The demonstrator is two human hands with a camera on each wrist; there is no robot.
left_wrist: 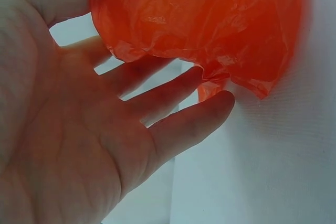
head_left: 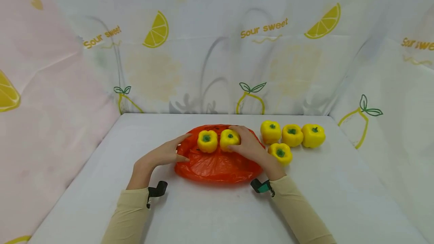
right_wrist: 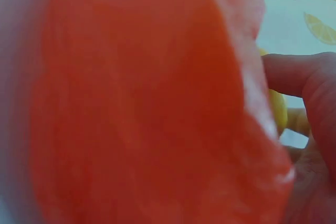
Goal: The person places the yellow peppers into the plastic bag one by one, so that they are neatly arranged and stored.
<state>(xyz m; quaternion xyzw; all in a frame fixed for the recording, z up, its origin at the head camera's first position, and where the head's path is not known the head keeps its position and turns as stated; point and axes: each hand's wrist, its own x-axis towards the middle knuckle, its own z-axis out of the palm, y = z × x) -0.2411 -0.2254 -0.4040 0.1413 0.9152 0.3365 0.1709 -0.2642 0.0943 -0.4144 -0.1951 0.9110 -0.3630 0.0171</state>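
Apparently loading red bag [head_left: 217, 169], gripping pepper [head_left: 226, 141] with right hand [head_left: 249, 147], spreading left hand [head_left: 163, 154] at bag's left. Probably release next.

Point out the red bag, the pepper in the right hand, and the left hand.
Red bag [head_left: 217, 168]: head view, on the bare plastic of its near side.
Held pepper [head_left: 226, 143]: head view, on its yellow skin.
Left hand [left_wrist: 94, 116]: left wrist view, on the palm.

Ahead of you: pale cloth backdrop [head_left: 217, 59], lightly creased, printed with yellow lemon slices [head_left: 157, 31] and orange "Sour sweet" lettering [head_left: 265, 28]. Pinkish side panel [head_left: 54, 97] on your left, whitish side panel [head_left: 396, 82] on your right. White tabletop [head_left: 210, 217] before you; light even, shadows soft.
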